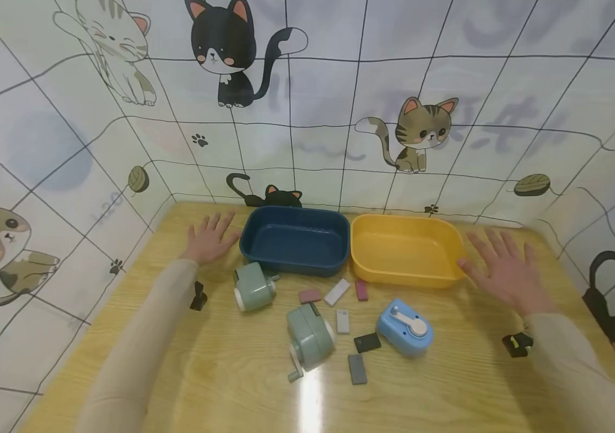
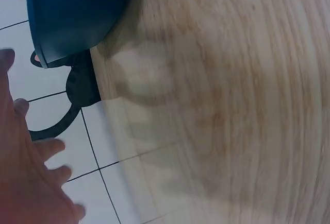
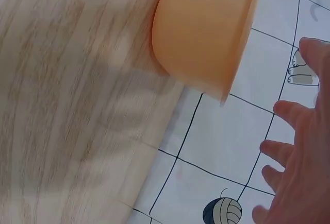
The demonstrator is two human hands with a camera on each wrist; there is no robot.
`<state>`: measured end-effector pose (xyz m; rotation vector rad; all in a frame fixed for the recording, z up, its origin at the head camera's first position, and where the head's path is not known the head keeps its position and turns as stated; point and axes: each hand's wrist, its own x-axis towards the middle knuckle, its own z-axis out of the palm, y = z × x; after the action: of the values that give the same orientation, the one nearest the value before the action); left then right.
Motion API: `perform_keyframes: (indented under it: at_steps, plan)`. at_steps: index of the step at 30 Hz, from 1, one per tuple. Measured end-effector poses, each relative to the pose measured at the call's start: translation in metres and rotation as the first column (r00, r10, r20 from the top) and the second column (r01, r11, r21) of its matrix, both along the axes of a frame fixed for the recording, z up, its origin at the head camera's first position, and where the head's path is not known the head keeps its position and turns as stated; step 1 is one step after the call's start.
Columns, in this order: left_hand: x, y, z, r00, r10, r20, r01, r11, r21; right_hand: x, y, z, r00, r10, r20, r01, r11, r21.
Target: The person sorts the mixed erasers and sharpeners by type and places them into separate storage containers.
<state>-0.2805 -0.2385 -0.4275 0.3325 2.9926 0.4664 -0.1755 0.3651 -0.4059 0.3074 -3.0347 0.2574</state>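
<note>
My left hand is held with fingers spread just left of the dark blue bin, holding nothing. On the other side, my right hand has its fingers spread beside the right end of the yellow bin. Both wrist views show the fingers apart from the bins. In front of the bins stand two green hand-crank pencil sharpeners, the nearer one with its crank toward me. A light blue crank device with a white handle sits at the right.
Several small rectangular blocks lie between the sharpeners: a dusty pink block, a white block, a magenta block, a light grey block, a black block and a dark grey block. Cat-printed sheeting surrounds the wooden table.
</note>
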Motion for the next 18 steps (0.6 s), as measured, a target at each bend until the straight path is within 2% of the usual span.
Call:
perform_keyframes:
  at_steps: [4,9,13,18]
  plan:
    - [-0.003,0.002,-0.007,0.997,-0.082,0.014,0.080,0.989,0.121,0.003,-0.006,-0.002,0.995,0.077,-0.056,-0.080,0.996,-0.042]
    - [-0.007,0.006,-0.011,0.982,-0.188,0.026,0.171,0.934,0.314,0.009,-0.017,-0.002,0.986,0.143,-0.090,-0.150,0.985,-0.088]
    - [-0.009,0.010,-0.016,0.967,-0.256,0.007,0.237,0.903,0.357,0.015,-0.028,-0.004,0.975,0.191,-0.116,-0.204,0.972,-0.115]
    - [-0.008,0.015,-0.021,0.957,-0.287,0.032,0.255,0.891,0.375,0.024,-0.045,0.002,0.962,0.245,-0.117,-0.261,0.954,-0.148]
